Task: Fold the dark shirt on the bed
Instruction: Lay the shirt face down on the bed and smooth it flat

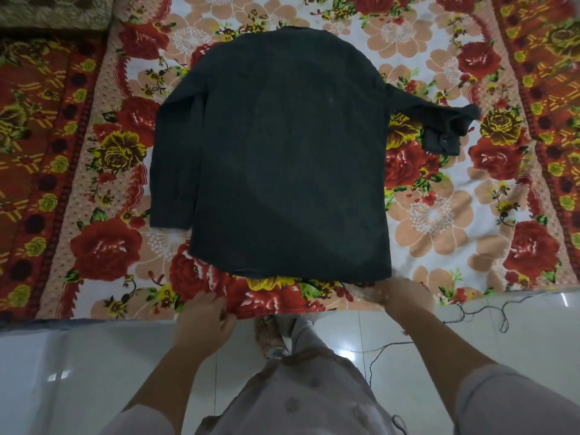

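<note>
Dark shirt [282,158] lies spread flat, back side up, in the middle of the bed [439,215], collar end far from the person, hem toward them near the bed's front edge. One sleeve [171,158] lies straight down along the body on the left side; the other sleeve [439,120] sticks out to the right, bent, cuff doubled back on itself. Laid out flat like this, probably so the sides and sleeves can be folded inward over the back. No fold made yet, by the look of it. Left hand [204,321] is at the bed's front edge, below the hem and apart from the shirt; fingers curled, seemingly pinching the floral bedsheet [94,246], perhaps tugging it smooth. Right hand [405,296] sits just below the hem's right corner, motion-blurred; cannot tell whether fingers are apart or closed, or whether it touches the cloth. Loose thread [489,312] trails on the tiled floor [94,356] to the right. Likely next: straighten the outstretched sleeve.
</note>
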